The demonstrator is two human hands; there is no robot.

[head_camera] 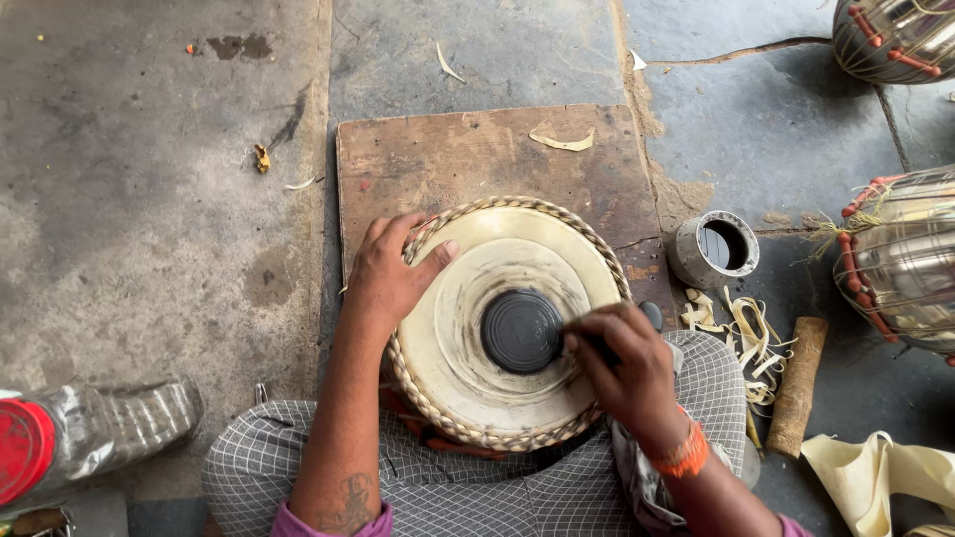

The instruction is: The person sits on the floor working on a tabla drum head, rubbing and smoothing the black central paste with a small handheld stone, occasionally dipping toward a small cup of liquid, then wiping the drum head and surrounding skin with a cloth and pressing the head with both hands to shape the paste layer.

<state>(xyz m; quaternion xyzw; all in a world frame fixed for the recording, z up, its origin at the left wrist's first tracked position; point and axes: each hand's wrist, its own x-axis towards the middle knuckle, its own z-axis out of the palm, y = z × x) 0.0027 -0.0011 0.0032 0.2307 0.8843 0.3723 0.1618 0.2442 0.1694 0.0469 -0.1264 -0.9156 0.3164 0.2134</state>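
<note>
Lower left of frame: one clear plastic bottle [109,423] lying on its side on the stone floor, crumpled, with a red cap [22,449] at the frame edge. No labels, signs or screens visible elsewhere.

I am looking down on a grey stone slab floor [149,199], stained and cracked, lying under flat daylight. A worn wooden board [477,159] is sitting at twelve o'clock. Pale shavings [741,333] are littering the floor at three o'clock, beside a wooden stick [798,383].
</note>
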